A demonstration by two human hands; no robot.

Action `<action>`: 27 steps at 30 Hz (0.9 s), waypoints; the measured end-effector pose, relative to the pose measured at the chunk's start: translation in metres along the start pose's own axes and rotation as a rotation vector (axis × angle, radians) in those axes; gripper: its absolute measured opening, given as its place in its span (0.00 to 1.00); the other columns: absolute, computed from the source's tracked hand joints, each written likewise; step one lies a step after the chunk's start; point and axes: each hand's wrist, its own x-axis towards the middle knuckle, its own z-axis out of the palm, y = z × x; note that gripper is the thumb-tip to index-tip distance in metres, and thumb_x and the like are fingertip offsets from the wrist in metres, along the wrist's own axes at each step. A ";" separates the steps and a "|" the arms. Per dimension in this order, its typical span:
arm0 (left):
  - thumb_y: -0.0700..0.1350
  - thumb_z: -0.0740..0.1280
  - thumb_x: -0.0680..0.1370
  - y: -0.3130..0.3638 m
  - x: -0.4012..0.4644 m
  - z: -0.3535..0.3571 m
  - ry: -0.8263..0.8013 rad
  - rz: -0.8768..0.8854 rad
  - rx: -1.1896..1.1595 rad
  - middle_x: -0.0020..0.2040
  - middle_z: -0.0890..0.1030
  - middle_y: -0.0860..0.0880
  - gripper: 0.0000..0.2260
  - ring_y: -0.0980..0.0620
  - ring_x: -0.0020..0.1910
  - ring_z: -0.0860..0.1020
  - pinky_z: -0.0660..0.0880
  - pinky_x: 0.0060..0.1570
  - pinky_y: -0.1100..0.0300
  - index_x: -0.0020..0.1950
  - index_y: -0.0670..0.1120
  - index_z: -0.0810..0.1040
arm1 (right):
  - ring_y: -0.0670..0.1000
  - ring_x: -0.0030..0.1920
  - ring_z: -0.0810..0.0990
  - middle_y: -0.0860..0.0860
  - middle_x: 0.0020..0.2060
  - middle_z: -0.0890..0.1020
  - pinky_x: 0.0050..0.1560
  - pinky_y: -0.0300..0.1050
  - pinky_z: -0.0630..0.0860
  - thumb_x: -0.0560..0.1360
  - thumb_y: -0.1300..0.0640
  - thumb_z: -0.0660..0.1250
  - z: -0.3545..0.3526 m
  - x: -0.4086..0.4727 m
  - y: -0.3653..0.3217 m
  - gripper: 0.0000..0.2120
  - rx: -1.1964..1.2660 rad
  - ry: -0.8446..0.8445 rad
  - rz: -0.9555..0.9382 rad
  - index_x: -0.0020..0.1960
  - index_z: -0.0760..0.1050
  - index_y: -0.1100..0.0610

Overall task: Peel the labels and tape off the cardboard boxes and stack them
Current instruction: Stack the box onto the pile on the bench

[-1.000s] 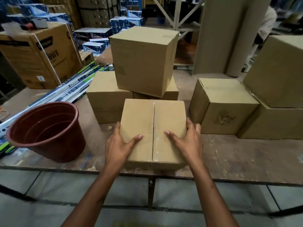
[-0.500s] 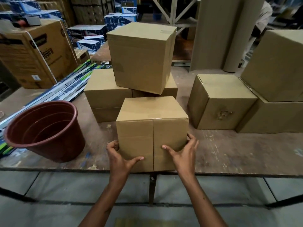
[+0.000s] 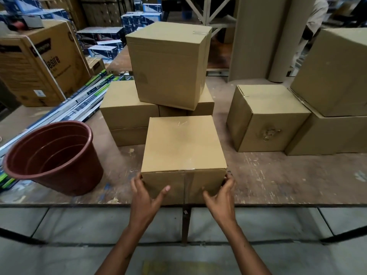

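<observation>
A plain brown cardboard box is sat right at the near edge of the worn, scuffed wooden table, dead centre, and it's being held from both sides. The left hand is clamped round the box's lower left corner, fingers tucked along the side and the thumb pressed across the front face; the right hand is doing the same at the lower right corner, fingertips curled round the side edge. A strip of clear tape can be seen running down the middle seam of the front face and lapping a bit onto the top. At 12 o'clock from the held box, a bigger tall cardboard box is perched on a pair of lower flat cardboard boxes, which are just behind the held one. Over at 2 o'clock a medium cardboard box with a torn, scuffed patch on its front is parked, touching a stack of larger cardboard boxes at the table's right end. At 9 o'clock a round reddish-brown plastic plant pot is standing tilted, well apart from the held box. At 10 o'clock a bundle of long, narrow printed cartons is laid diagonally, with a big strapped printed cardboard carton behind it. Two tall rolls of brown paper are stood up at 1 o'clock, past the table.
</observation>
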 end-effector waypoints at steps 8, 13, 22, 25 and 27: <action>0.62 0.66 0.84 0.071 0.033 -0.038 0.201 0.313 0.022 0.78 0.66 0.48 0.30 0.54 0.77 0.67 0.68 0.68 0.68 0.82 0.49 0.69 | 0.40 0.70 0.73 0.50 0.72 0.69 0.66 0.34 0.75 0.83 0.46 0.62 -0.028 0.010 -0.062 0.27 0.095 0.151 -0.242 0.81 0.63 0.51; 0.61 0.66 0.85 0.091 0.076 -0.040 0.027 0.333 0.274 0.77 0.71 0.51 0.23 0.52 0.77 0.70 0.76 0.71 0.48 0.76 0.52 0.76 | 0.49 0.77 0.67 0.46 0.77 0.68 0.76 0.61 0.72 0.84 0.44 0.64 -0.027 0.053 -0.104 0.16 -0.361 -0.020 -0.355 0.70 0.78 0.43; 0.70 0.55 0.84 0.095 0.101 -0.026 -0.178 0.287 0.464 0.85 0.63 0.49 0.33 0.48 0.84 0.62 0.67 0.78 0.37 0.84 0.53 0.66 | 0.51 0.86 0.54 0.45 0.86 0.58 0.83 0.68 0.56 0.86 0.32 0.53 -0.018 0.092 -0.115 0.27 -0.599 -0.316 -0.338 0.83 0.61 0.36; 0.71 0.57 0.83 0.089 0.099 -0.026 -0.169 0.221 0.420 0.88 0.53 0.46 0.33 0.44 0.87 0.51 0.58 0.81 0.37 0.84 0.56 0.65 | 0.54 0.87 0.50 0.48 0.87 0.55 0.81 0.67 0.59 0.84 0.31 0.56 -0.017 0.089 -0.111 0.28 -0.563 -0.261 -0.263 0.82 0.63 0.34; 0.70 0.61 0.83 0.091 0.097 -0.027 -0.157 0.104 0.358 0.88 0.53 0.41 0.33 0.38 0.87 0.51 0.58 0.81 0.37 0.84 0.58 0.64 | 0.60 0.86 0.54 0.53 0.86 0.55 0.80 0.65 0.62 0.83 0.31 0.59 -0.017 0.087 -0.111 0.27 -0.523 -0.197 -0.192 0.81 0.66 0.35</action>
